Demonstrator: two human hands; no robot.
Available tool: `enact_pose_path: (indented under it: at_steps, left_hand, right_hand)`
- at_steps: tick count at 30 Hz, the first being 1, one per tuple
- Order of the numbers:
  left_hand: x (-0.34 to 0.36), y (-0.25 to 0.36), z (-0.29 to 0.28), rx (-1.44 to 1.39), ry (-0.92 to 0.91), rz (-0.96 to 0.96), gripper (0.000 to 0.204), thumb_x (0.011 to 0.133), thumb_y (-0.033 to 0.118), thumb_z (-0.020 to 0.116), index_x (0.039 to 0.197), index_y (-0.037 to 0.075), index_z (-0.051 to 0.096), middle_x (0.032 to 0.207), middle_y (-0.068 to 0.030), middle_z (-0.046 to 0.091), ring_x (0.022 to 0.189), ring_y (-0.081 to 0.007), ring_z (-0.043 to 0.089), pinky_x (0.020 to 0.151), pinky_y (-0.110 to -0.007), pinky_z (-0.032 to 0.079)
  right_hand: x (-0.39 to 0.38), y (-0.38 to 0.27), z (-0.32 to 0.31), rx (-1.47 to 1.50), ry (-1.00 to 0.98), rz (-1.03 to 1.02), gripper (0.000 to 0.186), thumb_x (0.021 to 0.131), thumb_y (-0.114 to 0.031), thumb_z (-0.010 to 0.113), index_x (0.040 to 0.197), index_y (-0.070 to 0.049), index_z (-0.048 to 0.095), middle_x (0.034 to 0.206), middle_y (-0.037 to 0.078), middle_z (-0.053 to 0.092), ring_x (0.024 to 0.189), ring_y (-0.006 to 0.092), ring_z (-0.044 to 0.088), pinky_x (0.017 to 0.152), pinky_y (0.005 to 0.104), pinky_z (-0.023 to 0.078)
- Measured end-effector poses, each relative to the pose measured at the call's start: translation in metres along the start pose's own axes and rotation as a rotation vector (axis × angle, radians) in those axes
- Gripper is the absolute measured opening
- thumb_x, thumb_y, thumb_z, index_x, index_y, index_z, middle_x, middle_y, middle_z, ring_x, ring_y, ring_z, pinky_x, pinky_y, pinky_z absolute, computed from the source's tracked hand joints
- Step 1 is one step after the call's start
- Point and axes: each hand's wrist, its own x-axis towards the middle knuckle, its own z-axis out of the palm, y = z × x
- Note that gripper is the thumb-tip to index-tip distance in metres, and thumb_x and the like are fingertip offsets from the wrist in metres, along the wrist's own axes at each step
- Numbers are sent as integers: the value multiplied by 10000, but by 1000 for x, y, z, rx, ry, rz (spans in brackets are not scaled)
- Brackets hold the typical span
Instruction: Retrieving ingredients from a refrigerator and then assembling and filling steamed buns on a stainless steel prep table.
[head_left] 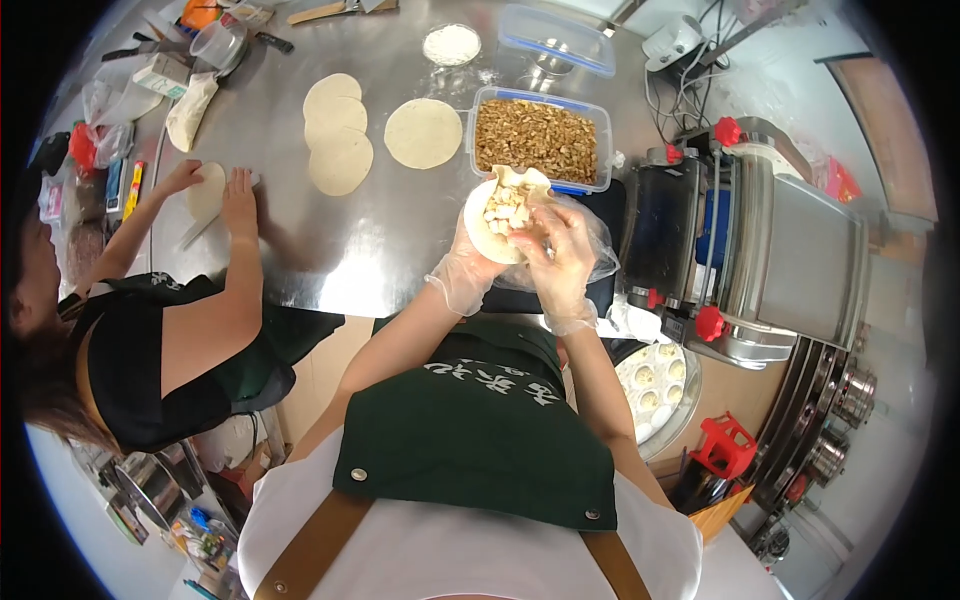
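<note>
My left hand (468,248), in a clear plastic glove, cups a round dough wrapper (486,236) from below. Pale, chunky filling (506,210) sits in the middle of it, and the wrapper's far edge is gathered in folds. My right hand (562,252), gloved too, curls in from the right with its fingers at the wrapper's edge and filling; its fingertips are partly hidden. Just beyond both hands is a clear plastic box (471,140) holding brown chopped filling (538,138). Several flat dough rounds (423,133) lie on the steel table to the left.
At left, a co-worker's hands (240,205) work a dough piece (206,192). A bowl of white flour (451,45) and a box lid (557,40) lie at the back. A metal machine with red knobs (710,323) stands right, above a tray of filled dough pieces (690,395).
</note>
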Motion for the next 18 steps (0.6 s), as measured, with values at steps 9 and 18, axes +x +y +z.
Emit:
enact_pose_path:
  at_steps: [9,18]
  left_hand:
    - [-3,-2,13,102,56,35,373,1003,365,443,1196,76,579,1166,-154,626,1051,-303,623,904,-438,539]
    - [-5,-2,7,54,94,8,392,995,359,464,1197,40,568,1150,-183,637,1040,-309,633,889,-437,544]
  right_hand:
    - [19,-10,-19,-95,-104,-250,299,727,-126,758,1022,-103,715,1088,30,657,982,273,560,868,409,474]
    - [-2,-2,-10,-157,-77,-205,356,665,-169,813,985,-132,661,1043,16,621,913,273,551,803,398,486]
